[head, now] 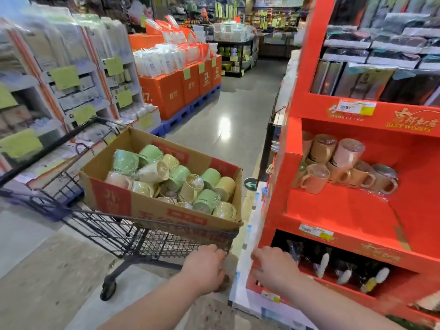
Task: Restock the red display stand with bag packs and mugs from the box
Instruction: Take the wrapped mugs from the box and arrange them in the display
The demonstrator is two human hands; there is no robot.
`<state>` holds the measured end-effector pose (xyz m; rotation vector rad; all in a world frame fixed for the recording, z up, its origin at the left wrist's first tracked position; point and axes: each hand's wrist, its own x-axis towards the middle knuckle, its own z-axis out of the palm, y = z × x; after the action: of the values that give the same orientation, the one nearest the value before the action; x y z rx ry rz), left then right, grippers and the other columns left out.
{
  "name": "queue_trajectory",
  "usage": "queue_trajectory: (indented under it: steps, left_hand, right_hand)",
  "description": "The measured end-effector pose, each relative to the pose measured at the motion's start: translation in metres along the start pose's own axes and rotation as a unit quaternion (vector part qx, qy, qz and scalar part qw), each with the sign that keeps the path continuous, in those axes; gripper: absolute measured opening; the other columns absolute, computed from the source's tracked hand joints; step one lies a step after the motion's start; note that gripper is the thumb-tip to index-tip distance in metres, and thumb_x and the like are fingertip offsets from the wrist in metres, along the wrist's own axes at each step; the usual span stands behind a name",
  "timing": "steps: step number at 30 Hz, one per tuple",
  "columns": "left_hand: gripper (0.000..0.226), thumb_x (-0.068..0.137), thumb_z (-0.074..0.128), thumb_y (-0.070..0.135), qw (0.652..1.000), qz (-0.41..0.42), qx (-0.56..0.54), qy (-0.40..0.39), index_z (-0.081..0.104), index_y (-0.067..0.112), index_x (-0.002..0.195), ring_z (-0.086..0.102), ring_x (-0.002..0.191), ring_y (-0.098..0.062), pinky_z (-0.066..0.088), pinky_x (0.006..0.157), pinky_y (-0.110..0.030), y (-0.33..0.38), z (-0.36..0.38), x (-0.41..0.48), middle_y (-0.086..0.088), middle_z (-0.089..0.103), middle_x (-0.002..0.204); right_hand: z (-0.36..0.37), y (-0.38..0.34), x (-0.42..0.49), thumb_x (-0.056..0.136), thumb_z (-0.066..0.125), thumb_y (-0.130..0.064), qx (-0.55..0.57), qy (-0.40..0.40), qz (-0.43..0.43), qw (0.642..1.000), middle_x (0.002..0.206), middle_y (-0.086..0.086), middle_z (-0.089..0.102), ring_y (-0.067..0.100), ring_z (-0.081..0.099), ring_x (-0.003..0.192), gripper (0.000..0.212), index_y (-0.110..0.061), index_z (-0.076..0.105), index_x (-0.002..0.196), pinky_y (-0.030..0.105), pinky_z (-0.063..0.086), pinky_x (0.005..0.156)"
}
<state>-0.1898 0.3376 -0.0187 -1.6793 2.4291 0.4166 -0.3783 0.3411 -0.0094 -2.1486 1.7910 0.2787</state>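
Note:
A cardboard box [112,196] lies on top of a wire shopping cart [133,236]. It holds several wrapped green, yellow and cream mugs [177,178]. To the right stands the red display stand [345,210]. Its middle shelf carries several pink and tan mugs [342,163], its top shelf dark bag packs [371,82], its bottom shelf dark wrapped items [333,263]. My left hand [204,267] reaches to the cart's near corner, fingers curled at the wire rim. My right hand [273,265] hangs at the stand's front left edge with fingers curled downward, holding nothing I can see.
White and grey shelving with yellow-green tags [64,77] lines the aisle's left side. Orange boxes on blue pallets [181,89] stand further back. The grey floor [238,110] runs between them and the stand. A white panel [247,270] leans along the stand's left side.

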Motion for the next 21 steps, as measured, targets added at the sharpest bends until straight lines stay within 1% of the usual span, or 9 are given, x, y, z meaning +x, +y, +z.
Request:
queue_trajectory:
  steps: [2, 6, 10, 12, 17, 19, 21]
  left_hand:
    - [0.034, 0.092, 0.045, 0.031, 1.000, -0.011, -0.006, -0.002, 0.051, 0.015, 0.121, 0.047, 0.115, -0.027, 0.045, 0.089, -0.039, -0.029, -0.005, 0.000, -0.007, 0.049, 0.121]
    - [0.034, 0.092, 0.045, 0.029, 0.999, -0.028, -0.013, 0.009, 0.050, 0.014, 0.122, 0.046, 0.118, -0.028, 0.045, 0.092, -0.041, -0.088, -0.016, -0.002, -0.007, 0.048, 0.124]
    - [0.033, 0.093, 0.046, 0.034, 0.998, -0.043, -0.024, 0.026, 0.051, 0.016, 0.121, 0.046, 0.116, -0.025, 0.045, 0.094, -0.041, -0.145, -0.025, -0.002, -0.005, 0.050, 0.122]
    - [0.034, 0.094, 0.046, 0.037, 0.998, -0.050, -0.026, 0.028, 0.051, 0.018, 0.121, 0.046, 0.115, -0.025, 0.045, 0.095, -0.043, -0.168, -0.026, -0.001, -0.004, 0.050, 0.121]
    - [0.037, 0.092, 0.045, 0.036, 0.998, -0.049, -0.029, 0.030, 0.050, 0.017, 0.123, 0.045, 0.117, -0.025, 0.044, 0.096, -0.043, -0.201, -0.031, 0.000, -0.004, 0.049, 0.122]
    - [0.037, 0.092, 0.044, 0.035, 0.997, -0.048, -0.034, 0.046, 0.050, 0.017, 0.124, 0.045, 0.118, -0.025, 0.044, 0.096, -0.043, -0.208, -0.034, 0.002, -0.004, 0.049, 0.122]
    - [0.036, 0.093, 0.044, 0.035, 0.996, -0.049, -0.041, 0.060, 0.050, 0.017, 0.124, 0.045, 0.118, -0.024, 0.044, 0.095, -0.041, -0.213, -0.039, 0.003, -0.003, 0.049, 0.122]
  right_hand:
    - [-0.005, -0.024, 0.019, 0.092, 0.045, -0.027, -0.011, -0.001, -0.002, 1.000, 0.126, 0.006, 0.054, 0.030, 0.049, 0.117, 0.035, -0.024, 0.051, 0.127, 0.039, 0.041, 0.092]
    - [-0.014, -0.073, 0.056, 0.092, 0.047, -0.032, -0.019, 0.005, -0.019, 1.000, 0.125, 0.005, 0.054, 0.028, 0.050, 0.116, 0.033, -0.024, 0.051, 0.123, 0.035, 0.043, 0.088]
    - [-0.022, -0.118, 0.086, 0.091, 0.046, -0.036, -0.025, 0.010, -0.027, 0.999, 0.124, 0.005, 0.054, 0.027, 0.050, 0.118, 0.037, -0.027, 0.050, 0.126, 0.035, 0.040, 0.093]
    - [-0.025, -0.137, 0.095, 0.090, 0.046, -0.036, -0.029, 0.013, -0.027, 0.999, 0.123, 0.003, 0.054, 0.027, 0.050, 0.118, 0.037, -0.028, 0.050, 0.126, 0.035, 0.040, 0.093]
    - [-0.030, -0.162, 0.111, 0.090, 0.048, -0.037, -0.033, -0.001, -0.019, 0.999, 0.127, 0.003, 0.052, 0.027, 0.048, 0.120, 0.038, -0.028, 0.050, 0.126, 0.035, 0.040, 0.096]
    - [-0.034, -0.167, 0.117, 0.089, 0.049, -0.037, -0.038, 0.002, -0.019, 0.999, 0.125, 0.003, 0.055, 0.026, 0.050, 0.118, 0.036, -0.027, 0.052, 0.123, 0.034, 0.043, 0.094]
    - [-0.041, -0.170, 0.125, 0.089, 0.049, -0.036, -0.043, 0.006, -0.017, 0.999, 0.122, 0.002, 0.057, 0.025, 0.054, 0.114, 0.032, -0.026, 0.054, 0.119, 0.032, 0.045, 0.089]
